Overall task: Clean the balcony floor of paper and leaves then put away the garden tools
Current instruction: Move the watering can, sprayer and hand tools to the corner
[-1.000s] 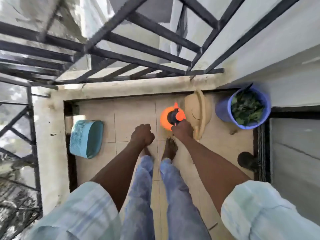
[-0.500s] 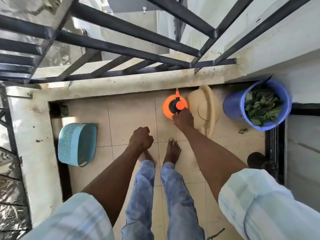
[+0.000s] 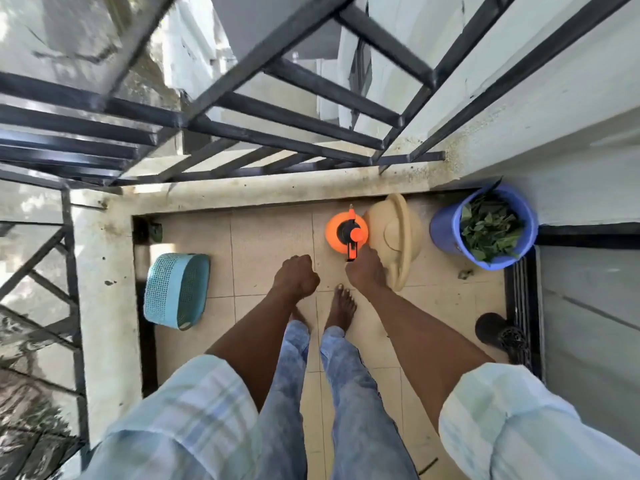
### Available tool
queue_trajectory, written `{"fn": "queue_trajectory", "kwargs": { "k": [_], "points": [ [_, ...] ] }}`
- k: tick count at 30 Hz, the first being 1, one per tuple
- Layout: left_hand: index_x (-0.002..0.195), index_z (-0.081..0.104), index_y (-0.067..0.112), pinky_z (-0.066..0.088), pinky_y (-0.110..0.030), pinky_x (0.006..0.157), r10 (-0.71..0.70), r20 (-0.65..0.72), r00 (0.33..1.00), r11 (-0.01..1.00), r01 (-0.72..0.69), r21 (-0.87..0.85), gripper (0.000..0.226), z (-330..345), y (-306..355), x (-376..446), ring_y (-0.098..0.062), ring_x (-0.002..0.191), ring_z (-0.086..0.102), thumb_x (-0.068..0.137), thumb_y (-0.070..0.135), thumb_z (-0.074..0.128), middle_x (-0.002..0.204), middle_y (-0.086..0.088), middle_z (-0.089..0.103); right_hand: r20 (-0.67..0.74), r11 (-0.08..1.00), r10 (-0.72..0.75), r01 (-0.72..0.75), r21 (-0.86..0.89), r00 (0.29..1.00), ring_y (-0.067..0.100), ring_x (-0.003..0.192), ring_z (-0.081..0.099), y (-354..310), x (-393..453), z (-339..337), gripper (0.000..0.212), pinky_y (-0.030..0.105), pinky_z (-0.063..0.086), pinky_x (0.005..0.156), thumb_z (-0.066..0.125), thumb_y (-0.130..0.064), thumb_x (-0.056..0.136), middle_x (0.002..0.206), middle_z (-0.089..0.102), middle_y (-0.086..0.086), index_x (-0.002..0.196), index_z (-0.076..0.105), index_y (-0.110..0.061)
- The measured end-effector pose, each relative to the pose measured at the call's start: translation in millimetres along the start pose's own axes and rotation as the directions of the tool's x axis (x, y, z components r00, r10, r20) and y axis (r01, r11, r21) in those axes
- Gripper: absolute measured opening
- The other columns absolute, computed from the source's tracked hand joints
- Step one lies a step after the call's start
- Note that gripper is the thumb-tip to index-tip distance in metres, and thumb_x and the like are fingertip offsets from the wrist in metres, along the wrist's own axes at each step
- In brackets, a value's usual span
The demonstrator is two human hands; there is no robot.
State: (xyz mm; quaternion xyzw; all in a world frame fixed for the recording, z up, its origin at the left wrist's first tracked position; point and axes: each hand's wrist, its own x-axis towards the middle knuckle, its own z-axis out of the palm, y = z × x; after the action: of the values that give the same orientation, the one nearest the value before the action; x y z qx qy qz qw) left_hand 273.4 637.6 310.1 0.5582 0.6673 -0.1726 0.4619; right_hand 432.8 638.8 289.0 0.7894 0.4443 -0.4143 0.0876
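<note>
Standing here looking down at the tiled floor (image 3: 270, 237), I can see the orange sprayer (image 3: 341, 233) set against the far kerb in the upper middle of the frame, touching the tan watering can (image 3: 394, 233) on its right. The right hand (image 3: 365, 273) sits just below the sprayer's black-and-orange trigger head, fingers curled under; whether they have actually hold of the trigger or are only near it, I cannot tell from this angle. The left hand (image 3: 296, 277) is balled into a fist at centre frame and holds nothing. The blue bucket (image 3: 446, 233) full of green leaves stands in the upper right corner, close beside the watering can, and the teal basket (image 3: 176, 291) lies on its side at the left. My worry is the crowding: if the right hand tugs the sprayer by its top, the body could swing or tip into the watering can, and that could in turn nudge the bucket and spill leaves back onto the floor. A loose hold on the trigger might also squeeze out spray. There is a scrap of debris (image 3: 464, 273) near the bucket and a twig (image 3: 427, 466) at the bottom edge, easy to miss, and bare feet (image 3: 341, 306) stand close to them.
</note>
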Motion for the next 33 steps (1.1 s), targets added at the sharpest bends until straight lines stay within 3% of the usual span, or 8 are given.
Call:
{"fn": "queue_trajectory", "kwargs": {
  "k": [4,9,11,14,18,25,30,33],
  "points": [
    [0.123,0.055,0.005,0.046,-0.037,0.095,0.011,-0.009,1.0,1.0,-0.011,-0.018,0.04,-33,22,-73,-0.035,0.119,0.052,0.087,0.021,0.052,0.128,-0.019,0.057,0.01,0.991,-0.12,0.121,-0.051,0.993,0.036,0.11,0.055,-20,-73,-45,0.037,0.035,0.043,0.077,0.049,-0.007,0.085,0.124,0.053,0.018,0.122,0.05,-0.001],
    [0.125,0.055,0.006,0.046,-0.036,0.094,-0.035,-0.08,0.996,0.997,0.029,-0.075,0.04,-64,42,-173,-0.032,0.119,0.053,0.087,0.02,0.053,0.13,-0.017,0.056,0.109,0.951,-0.263,0.276,-0.14,0.959,0.033,0.105,0.057,-45,-163,-102,0.017,0.031,0.038,0.068,0.052,-0.009,0.088,0.111,0.06,0.017,0.104,0.053,-0.003],
    [0.124,0.055,0.006,0.046,-0.035,0.093,-0.053,-0.12,0.991,0.993,0.04,-0.11,0.039,-70,46,-209,-0.031,0.119,0.053,0.088,0.021,0.053,0.129,-0.016,0.057,0.156,0.922,-0.329,0.352,-0.158,0.931,0.032,0.098,0.058,-50,-194,-117,0.004,0.028,0.037,0.063,0.053,-0.01,0.088,0.097,0.06,0.015,0.089,0.049,-0.006],
    [0.124,0.055,0.006,0.046,-0.035,0.093,-0.099,-0.18,0.979,0.981,0.066,-0.184,0.039,-72,43,-250,-0.031,0.119,0.053,0.088,0.022,0.053,0.13,-0.015,0.057,0.19,0.863,-0.41,0.447,-0.237,0.892,0.034,0.099,0.06,-53,-231,-127,0.018,0.031,0.038,0.064,0.053,-0.015,0.088,0.102,0.062,0.019,0.098,0.054,0.0],
    [0.122,0.056,0.008,0.045,-0.033,0.093,-0.173,-0.23,0.958,0.956,0.107,-0.272,0.037,-62,26,-296,-0.03,0.118,0.054,0.088,0.023,0.054,0.129,-0.013,0.058,0.266,0.768,-0.471,0.539,-0.345,0.841,0.035,0.103,0.059,-54,-271,-123,0.022,0.031,0.032,0.065,0.053,-0.019,0.088,0.113,0.061,0.02,0.103,0.055,-0.003],
    [0.127,0.054,0.008,0.043,-0.033,0.096,-0.32,-0.284,0.904,0.892,0.186,-0.413,0.041,-25,-38,-364,-0.028,0.121,0.052,0.091,0.025,0.053,0.134,-0.012,0.056,0.441,0.536,-0.534,0.692,-0.483,0.721,0.035,0.111,0.059,-75,-320,-88,0.033,0.035,0.05,0.083,0.051,-0.019,0.083,0.118,0.06,0.018,0.112,0.058,-0.005],
    [0.131,0.052,0.011,0.042,-0.033,0.096,-0.507,-0.311,0.804,0.768,0.258,-0.586,0.041,23,-91,-426,-0.026,0.124,0.05,0.092,0.025,0.052,0.137,-0.009,0.053,0.496,0.351,-0.594,0.759,-0.549,0.633,0.032,0.116,0.055,-95,-376,-45,0.039,0.031,0.045,0.085,0.048,-0.015,0.086,0.129,0.054,0.016,0.123,0.052,-0.006],
    [0.127,0.055,0.008,0.041,-0.031,0.096,-0.597,-0.325,0.734,0.69,0.264,-0.674,0.038,70,-119,-472,-0.028,0.124,0.051,0.093,0.025,0.053,0.135,-0.011,0.056,0.563,0.226,-0.614,0.807,-0.546,0.553,0.03,0.113,0.056,-89,-420,-2,0.033,0.031,0.045,0.084,0.048,-0.013,0.085,0.124,0.057,0.014,0.117,0.053,-0.007]
  ]
}}
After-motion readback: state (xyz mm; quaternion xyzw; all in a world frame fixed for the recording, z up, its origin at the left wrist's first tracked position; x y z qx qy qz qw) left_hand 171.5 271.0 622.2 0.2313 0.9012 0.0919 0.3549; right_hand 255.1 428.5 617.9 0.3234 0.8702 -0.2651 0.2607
